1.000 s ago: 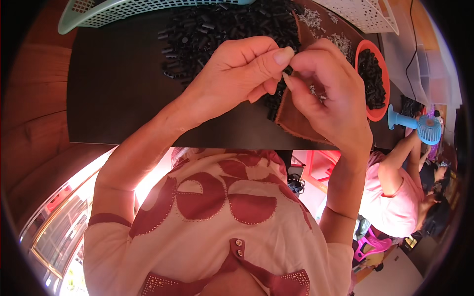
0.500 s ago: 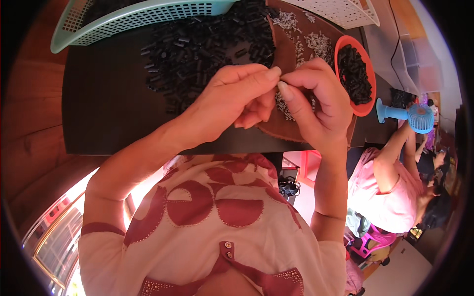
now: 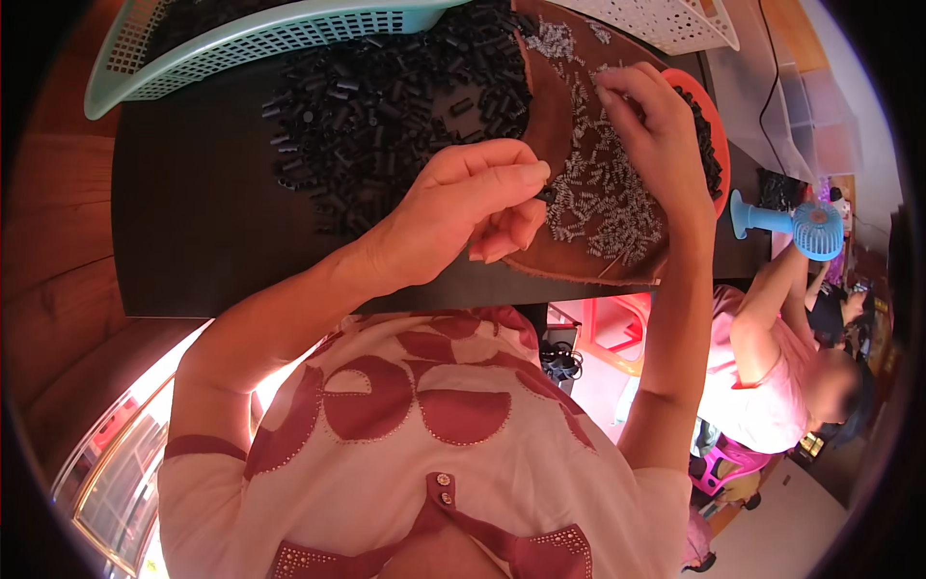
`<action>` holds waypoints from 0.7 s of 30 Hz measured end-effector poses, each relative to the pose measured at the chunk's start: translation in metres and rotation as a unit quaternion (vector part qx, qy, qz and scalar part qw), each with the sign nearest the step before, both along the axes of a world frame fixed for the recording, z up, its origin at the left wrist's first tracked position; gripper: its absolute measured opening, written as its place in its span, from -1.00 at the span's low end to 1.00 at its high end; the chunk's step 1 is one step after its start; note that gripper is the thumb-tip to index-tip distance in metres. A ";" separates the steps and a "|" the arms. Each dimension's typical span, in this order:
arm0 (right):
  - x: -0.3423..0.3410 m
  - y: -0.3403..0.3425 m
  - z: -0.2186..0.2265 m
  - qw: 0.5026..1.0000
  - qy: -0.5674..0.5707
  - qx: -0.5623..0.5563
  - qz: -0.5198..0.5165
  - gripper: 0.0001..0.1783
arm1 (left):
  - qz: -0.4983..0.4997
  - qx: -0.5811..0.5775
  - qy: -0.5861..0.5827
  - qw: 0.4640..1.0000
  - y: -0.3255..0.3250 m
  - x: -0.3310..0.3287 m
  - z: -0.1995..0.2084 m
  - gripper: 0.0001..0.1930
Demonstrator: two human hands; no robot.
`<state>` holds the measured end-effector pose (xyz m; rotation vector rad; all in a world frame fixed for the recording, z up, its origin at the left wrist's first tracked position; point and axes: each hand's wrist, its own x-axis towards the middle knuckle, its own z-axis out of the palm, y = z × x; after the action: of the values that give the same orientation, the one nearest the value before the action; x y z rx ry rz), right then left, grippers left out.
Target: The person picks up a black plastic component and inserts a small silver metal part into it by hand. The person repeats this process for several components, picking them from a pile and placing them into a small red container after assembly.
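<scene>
My left hand [image 3: 468, 207] is closed, thumb against fingers, over the near edge of a brown leather-like sheet. A small black tube [image 3: 546, 194] partly shows at its fingertips. My right hand [image 3: 656, 121] reaches over the far right of the sheet, thumb and forefinger drawn together above small silver springs [image 3: 617, 217]. Whatever its fingertips pinch is too small to make out. Many loose black tubes [image 3: 357, 116] lie heaped on the dark table to the left. An orange-red bowl [image 3: 719, 125] of black pieces stands beside my right hand, partly hidden by it.
A turquoise plastic basket [image 3: 289, 48] with dark contents stands at the far left, and a white perforated basket [image 3: 675, 24] at the far right. The brown sheet [image 3: 550, 125] lies under the springs. A blue fan [image 3: 815, 230] and a person in pink [image 3: 748, 367] are to the right.
My hands, which were together at the fingertips, are now apart. The right one has moved away over the springs toward the far right. The left one has stayed nearly in place.
</scene>
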<state>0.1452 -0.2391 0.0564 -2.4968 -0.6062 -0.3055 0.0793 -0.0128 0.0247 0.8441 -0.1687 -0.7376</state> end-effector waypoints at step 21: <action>0.032 0.007 -0.016 0.986 0.034 -0.156 0.050 -0.88 | -0.030 0.029 -0.052 0.998 -0.001 -0.004 -0.006 -0.77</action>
<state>0.1775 -0.2320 0.0405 -2.7487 -0.8005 -0.0915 0.0752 -0.0141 0.0190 0.9373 -0.2683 -0.7581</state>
